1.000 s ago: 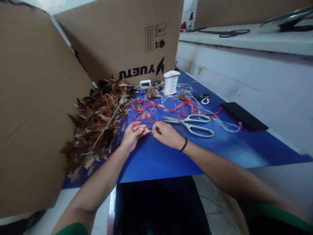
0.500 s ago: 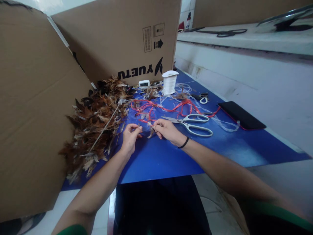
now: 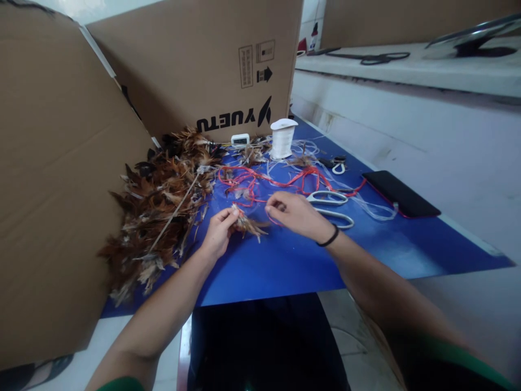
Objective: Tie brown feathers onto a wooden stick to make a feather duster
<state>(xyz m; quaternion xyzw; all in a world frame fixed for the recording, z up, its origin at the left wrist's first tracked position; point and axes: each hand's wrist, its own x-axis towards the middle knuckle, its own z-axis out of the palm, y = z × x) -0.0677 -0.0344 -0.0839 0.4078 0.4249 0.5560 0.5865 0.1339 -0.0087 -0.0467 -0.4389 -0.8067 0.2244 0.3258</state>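
My left hand (image 3: 221, 231) pinches a small bunch of brown and pale feathers (image 3: 250, 225) by its light-coloured end, with the tips fanned to the right. To the right of it, my right hand (image 3: 291, 213) is closed on a strand of red string (image 3: 273, 219), which loops below its fingertips. More of the red string (image 3: 280, 182) lies tangled across the blue table beyond both hands. A pair of scissors (image 3: 340, 219) rests under and beside my right hand, its blades hidden behind the hand.
A large feather pile (image 3: 163, 201) fills the left side of the table, against cardboard (image 3: 183, 65). At the back stand a white ribbon spool (image 3: 283, 142) and a small digital timer (image 3: 240, 140). A black phone (image 3: 401, 193) lies at the right, near clear strips (image 3: 376, 213).
My left hand now holds the feather bunch, which was between the hands near the right fingers. My right hand has moved right, drawing the red string and covering the scissor blades.
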